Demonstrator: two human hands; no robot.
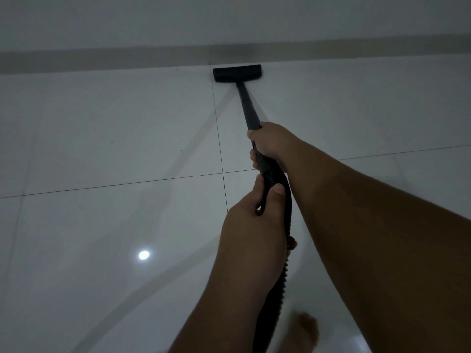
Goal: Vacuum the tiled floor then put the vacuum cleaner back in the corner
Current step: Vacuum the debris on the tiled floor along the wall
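Right hand (270, 143) grips rigid black wand (246, 105); left hand (254, 220) grips ribbed hose (287, 205). Rectangular floor head (237, 72) on glossy tiles (127, 123), beside skirting (102, 59).

A plain pale wall (229, 19) fills the top of the view, dim and greyish. Along its foot runs a darker skirting band (102, 59), slanting slightly upward to the right, with a shadowed patch (235, 50) near its middle. Low on the left shines a small round white glare spot (144, 255). At the bottom edge a bare foot (307, 332) shows, blurred.
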